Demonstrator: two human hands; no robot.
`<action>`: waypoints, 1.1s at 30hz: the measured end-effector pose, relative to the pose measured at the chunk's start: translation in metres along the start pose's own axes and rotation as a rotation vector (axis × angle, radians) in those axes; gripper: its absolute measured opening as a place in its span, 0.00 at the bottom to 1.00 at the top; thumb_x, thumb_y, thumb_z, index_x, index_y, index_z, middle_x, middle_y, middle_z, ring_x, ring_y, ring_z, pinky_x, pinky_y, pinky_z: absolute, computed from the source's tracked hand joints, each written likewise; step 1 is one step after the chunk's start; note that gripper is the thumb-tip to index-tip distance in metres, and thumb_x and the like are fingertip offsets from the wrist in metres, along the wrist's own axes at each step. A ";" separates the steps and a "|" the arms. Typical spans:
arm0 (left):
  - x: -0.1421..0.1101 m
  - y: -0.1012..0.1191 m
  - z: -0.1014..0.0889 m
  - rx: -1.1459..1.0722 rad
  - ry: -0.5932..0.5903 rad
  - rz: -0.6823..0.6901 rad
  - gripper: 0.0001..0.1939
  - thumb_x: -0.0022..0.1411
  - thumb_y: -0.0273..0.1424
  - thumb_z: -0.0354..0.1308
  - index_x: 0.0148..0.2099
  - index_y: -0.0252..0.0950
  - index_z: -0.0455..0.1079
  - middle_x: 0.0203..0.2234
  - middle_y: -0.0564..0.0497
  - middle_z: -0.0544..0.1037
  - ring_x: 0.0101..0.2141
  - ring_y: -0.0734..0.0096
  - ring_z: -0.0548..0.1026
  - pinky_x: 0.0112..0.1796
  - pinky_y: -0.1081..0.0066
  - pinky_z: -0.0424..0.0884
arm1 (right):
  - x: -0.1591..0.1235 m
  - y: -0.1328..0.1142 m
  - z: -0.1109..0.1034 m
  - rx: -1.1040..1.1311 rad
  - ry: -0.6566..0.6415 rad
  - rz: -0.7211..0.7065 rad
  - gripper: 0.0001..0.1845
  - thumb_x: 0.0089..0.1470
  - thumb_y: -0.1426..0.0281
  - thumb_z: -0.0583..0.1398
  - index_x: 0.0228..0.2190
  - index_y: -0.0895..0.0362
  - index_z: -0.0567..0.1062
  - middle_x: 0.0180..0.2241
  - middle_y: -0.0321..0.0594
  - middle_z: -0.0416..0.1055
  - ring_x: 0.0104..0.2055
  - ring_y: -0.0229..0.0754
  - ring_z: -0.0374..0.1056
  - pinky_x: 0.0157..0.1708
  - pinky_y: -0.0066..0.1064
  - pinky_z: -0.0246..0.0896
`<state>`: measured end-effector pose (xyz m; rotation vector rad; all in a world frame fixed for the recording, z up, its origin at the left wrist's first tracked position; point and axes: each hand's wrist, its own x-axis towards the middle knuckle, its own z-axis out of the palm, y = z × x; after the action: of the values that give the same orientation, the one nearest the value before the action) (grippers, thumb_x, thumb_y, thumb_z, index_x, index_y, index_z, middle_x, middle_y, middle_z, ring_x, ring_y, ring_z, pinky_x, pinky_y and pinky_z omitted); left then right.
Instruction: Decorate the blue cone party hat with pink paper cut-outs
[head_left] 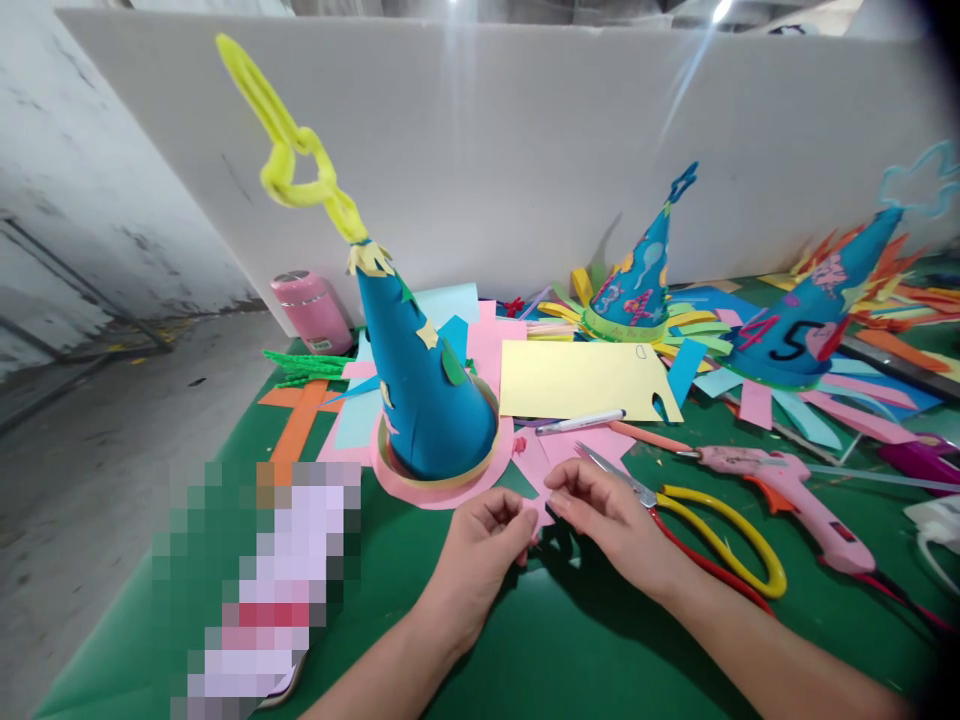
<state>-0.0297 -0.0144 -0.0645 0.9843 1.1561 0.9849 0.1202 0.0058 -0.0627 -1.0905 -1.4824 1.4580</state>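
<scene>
My left hand (487, 545) is closed in a pinch, with a small pink paper piece (534, 539) showing at its fingertips. Just to the right, my right hand (604, 510) has its thumb and fingers curled together; whatever lies between them is too small to make out. Pink paper (529, 462) lies on the table behind both hands. Beyond my left hand stands a blue cone hat (427, 400) with a pink brim, paper stars and a yellow pipe-cleaner topper (300, 180). Scissors (765, 545) with yellow and red handles lie against my right hand and wrist.
A pink glue gun (795, 490) lies at the right. Yellow card (585, 380) and a pen (581, 422) are behind my hands. Two more blue cone hats (641, 275) stand farther right among paper strips. A pink bottle (311, 312) stands at the back left; a pixelated object (277, 590) lies near-left.
</scene>
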 end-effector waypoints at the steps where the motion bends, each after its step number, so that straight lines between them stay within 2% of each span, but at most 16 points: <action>1: 0.000 0.000 0.000 0.026 -0.013 -0.001 0.11 0.51 0.34 0.57 0.23 0.33 0.63 0.16 0.57 0.65 0.18 0.81 0.60 0.21 0.78 0.55 | 0.000 0.000 0.001 0.006 -0.031 0.006 0.06 0.51 0.67 0.56 0.31 0.57 0.66 0.25 0.32 0.60 0.27 0.33 0.56 0.25 0.25 0.53; 4: 0.000 0.000 0.000 0.028 -0.039 -0.004 0.11 0.50 0.35 0.58 0.24 0.32 0.65 0.15 0.57 0.65 0.18 0.80 0.60 0.21 0.77 0.55 | -0.001 0.002 0.003 -0.031 -0.074 -0.011 0.07 0.51 0.67 0.56 0.25 0.58 0.66 0.22 0.31 0.59 0.24 0.33 0.55 0.23 0.25 0.51; 10: -0.001 0.000 -0.001 -0.240 -0.062 0.020 0.12 0.55 0.34 0.52 0.25 0.33 0.67 0.19 0.54 0.68 0.21 0.76 0.64 0.24 0.74 0.60 | 0.000 0.002 0.002 -0.037 -0.024 0.027 0.09 0.50 0.66 0.56 0.24 0.58 0.65 0.18 0.29 0.58 0.19 0.30 0.54 0.19 0.24 0.50; 16: 0.000 -0.002 -0.001 -0.105 -0.042 0.031 0.07 0.51 0.32 0.59 0.28 0.32 0.68 0.21 0.54 0.69 0.21 0.80 0.63 0.23 0.77 0.57 | -0.001 0.003 0.005 -0.018 -0.031 0.016 0.08 0.50 0.66 0.56 0.24 0.58 0.67 0.19 0.30 0.60 0.19 0.30 0.57 0.19 0.23 0.51; 20: 0.002 -0.003 -0.003 -0.156 -0.051 0.007 0.07 0.51 0.31 0.59 0.26 0.32 0.68 0.19 0.55 0.69 0.20 0.80 0.63 0.23 0.78 0.57 | -0.001 0.003 0.001 0.031 -0.015 0.005 0.12 0.52 0.65 0.54 0.23 0.58 0.68 0.20 0.32 0.64 0.20 0.31 0.58 0.21 0.24 0.52; 23: 0.003 -0.004 -0.004 -0.175 -0.038 0.003 0.07 0.51 0.31 0.59 0.26 0.32 0.69 0.19 0.54 0.69 0.20 0.80 0.62 0.23 0.78 0.57 | -0.001 0.003 -0.002 0.089 0.014 0.015 0.12 0.54 0.64 0.51 0.26 0.59 0.69 0.23 0.35 0.67 0.21 0.32 0.59 0.22 0.25 0.52; 26: 0.004 -0.004 -0.003 -0.157 -0.009 -0.011 0.08 0.51 0.32 0.59 0.25 0.32 0.67 0.17 0.55 0.68 0.19 0.81 0.62 0.22 0.78 0.56 | -0.001 0.003 -0.001 0.035 -0.001 -0.009 0.10 0.54 0.65 0.52 0.28 0.58 0.69 0.23 0.35 0.65 0.23 0.32 0.57 0.22 0.25 0.51; 29: 0.004 -0.003 -0.002 -0.137 -0.018 -0.020 0.08 0.51 0.32 0.59 0.25 0.32 0.67 0.18 0.55 0.68 0.19 0.81 0.62 0.22 0.78 0.55 | -0.002 0.003 0.003 -0.066 -0.033 -0.036 0.07 0.51 0.68 0.55 0.25 0.58 0.67 0.22 0.33 0.61 0.24 0.33 0.56 0.23 0.25 0.51; 33: 0.003 0.000 -0.003 -0.198 -0.053 -0.059 0.10 0.51 0.33 0.58 0.23 0.32 0.66 0.17 0.54 0.68 0.18 0.80 0.63 0.22 0.77 0.56 | -0.001 0.001 0.005 -0.132 -0.016 -0.037 0.09 0.51 0.71 0.54 0.21 0.58 0.65 0.21 0.32 0.59 0.24 0.33 0.55 0.24 0.25 0.52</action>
<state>-0.0320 -0.0109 -0.0656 0.8088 1.0173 0.9992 0.1156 0.0033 -0.0642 -1.1259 -1.6208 1.3616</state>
